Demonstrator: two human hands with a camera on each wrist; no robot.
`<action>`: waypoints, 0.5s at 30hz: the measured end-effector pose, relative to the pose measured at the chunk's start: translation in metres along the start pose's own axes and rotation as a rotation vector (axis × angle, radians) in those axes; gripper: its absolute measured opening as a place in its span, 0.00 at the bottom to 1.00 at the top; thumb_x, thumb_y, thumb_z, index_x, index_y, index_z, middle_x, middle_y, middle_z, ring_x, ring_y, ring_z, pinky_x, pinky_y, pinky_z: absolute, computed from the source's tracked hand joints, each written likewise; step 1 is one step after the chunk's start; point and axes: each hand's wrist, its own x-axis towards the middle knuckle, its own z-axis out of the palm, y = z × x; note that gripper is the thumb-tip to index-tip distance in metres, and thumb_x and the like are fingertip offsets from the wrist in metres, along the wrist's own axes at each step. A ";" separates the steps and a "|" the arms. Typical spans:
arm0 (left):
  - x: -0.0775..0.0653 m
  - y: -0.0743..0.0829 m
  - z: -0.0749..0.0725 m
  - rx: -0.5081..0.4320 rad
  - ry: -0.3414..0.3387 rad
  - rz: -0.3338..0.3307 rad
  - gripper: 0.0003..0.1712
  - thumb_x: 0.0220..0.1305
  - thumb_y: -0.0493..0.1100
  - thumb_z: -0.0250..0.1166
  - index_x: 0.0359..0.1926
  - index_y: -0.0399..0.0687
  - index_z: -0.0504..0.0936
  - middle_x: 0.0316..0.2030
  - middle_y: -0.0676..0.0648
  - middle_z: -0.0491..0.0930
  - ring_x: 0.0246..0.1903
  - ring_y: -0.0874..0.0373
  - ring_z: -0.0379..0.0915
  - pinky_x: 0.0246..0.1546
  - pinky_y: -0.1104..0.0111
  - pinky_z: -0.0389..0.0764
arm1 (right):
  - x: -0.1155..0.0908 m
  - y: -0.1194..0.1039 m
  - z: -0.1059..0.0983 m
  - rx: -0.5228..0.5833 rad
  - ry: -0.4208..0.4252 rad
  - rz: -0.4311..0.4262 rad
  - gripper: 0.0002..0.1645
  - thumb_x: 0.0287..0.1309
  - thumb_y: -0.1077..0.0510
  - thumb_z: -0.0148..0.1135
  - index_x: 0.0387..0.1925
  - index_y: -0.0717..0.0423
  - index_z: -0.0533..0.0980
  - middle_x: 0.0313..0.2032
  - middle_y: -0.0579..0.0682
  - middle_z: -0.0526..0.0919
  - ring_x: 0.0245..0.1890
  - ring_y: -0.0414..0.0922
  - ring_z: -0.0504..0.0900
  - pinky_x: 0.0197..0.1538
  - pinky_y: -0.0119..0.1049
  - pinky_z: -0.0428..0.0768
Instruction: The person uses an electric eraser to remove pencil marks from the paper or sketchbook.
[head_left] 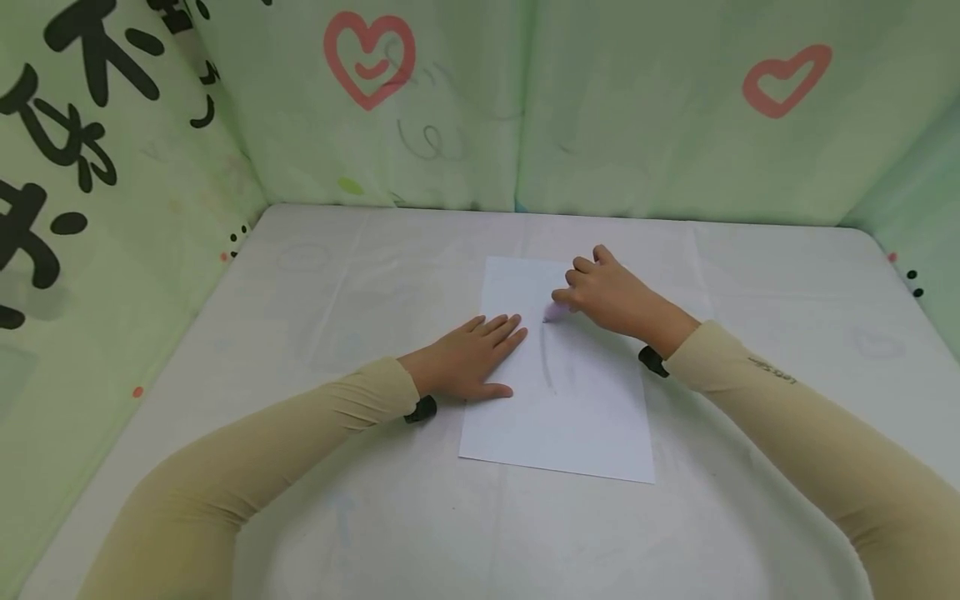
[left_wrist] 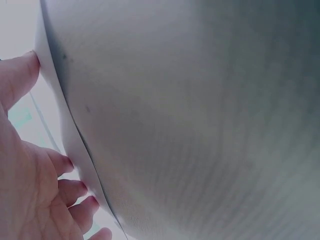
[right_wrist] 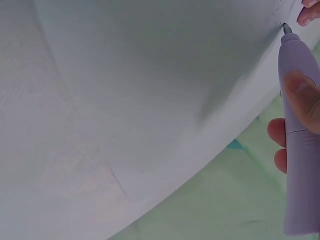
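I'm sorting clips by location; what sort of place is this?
Probably a small curtained-off indoor workspace: printed green curtains line three visible sides of a white-covered table.

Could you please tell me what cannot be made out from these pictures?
Head view: most of the lilac pen-shaped tool, hidden by the right hand.
Head view: the paper under the left hand, hidden by that hand.
Head view: the lettering on the right sleeve, too small to read.
Right wrist view: most of the right hand, cut off by the right edge.
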 end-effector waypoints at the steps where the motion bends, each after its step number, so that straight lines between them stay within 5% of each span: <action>1: 0.000 0.000 0.000 0.001 -0.001 -0.002 0.49 0.65 0.68 0.46 0.74 0.46 0.40 0.75 0.44 0.38 0.74 0.51 0.37 0.73 0.55 0.45 | 0.000 0.000 -0.001 -0.001 -0.008 -0.001 0.15 0.45 0.57 0.72 0.38 0.47 0.81 0.32 0.53 0.84 0.35 0.50 0.75 0.43 0.48 0.69; 15: 0.002 -0.001 0.002 0.007 -0.001 0.001 0.49 0.65 0.69 0.45 0.74 0.46 0.40 0.75 0.45 0.37 0.74 0.51 0.36 0.73 0.55 0.45 | 0.002 0.000 -0.001 -0.016 -0.024 -0.005 0.17 0.44 0.56 0.72 0.40 0.46 0.81 0.33 0.53 0.84 0.36 0.50 0.76 0.44 0.48 0.69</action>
